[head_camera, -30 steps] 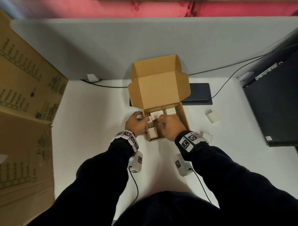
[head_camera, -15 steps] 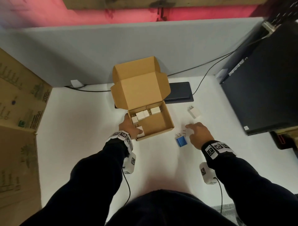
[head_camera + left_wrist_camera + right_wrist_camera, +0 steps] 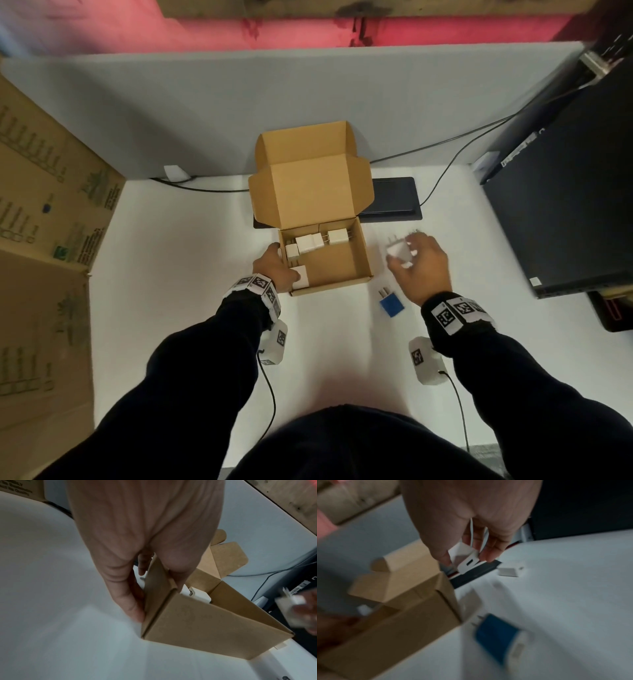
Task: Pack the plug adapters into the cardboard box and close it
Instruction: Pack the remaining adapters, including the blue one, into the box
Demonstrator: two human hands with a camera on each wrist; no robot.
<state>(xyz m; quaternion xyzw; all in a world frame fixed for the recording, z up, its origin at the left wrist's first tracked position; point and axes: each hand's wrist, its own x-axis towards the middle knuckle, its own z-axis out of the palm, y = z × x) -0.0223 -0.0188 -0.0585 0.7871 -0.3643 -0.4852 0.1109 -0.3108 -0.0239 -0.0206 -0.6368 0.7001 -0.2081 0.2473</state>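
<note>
Box [image 3: 346, 270] open on tabletop [image 3: 191, 274], lid up at far side. Left hand [image 3: 274, 270] grips box's near-left corner, thumb inside, fingers [image 3: 130, 601] against outer wall. White adapters [image 3: 310, 243] inside box along far and left walls. Right hand [image 3: 421, 270] just right of box, fingers [image 3: 489, 553] pinching white adapter [image 3: 399, 251] above tabletop. Blue adapter [image 3: 391, 303] on tabletop near box's near-right corner

Brown cardboard box [image 3: 346, 270]; white adapters [image 3: 337, 236]; blue adapter [image 3: 391, 305]; white table [image 3: 171, 274]; black-white wrist tags [image 3: 455, 311].
</note>
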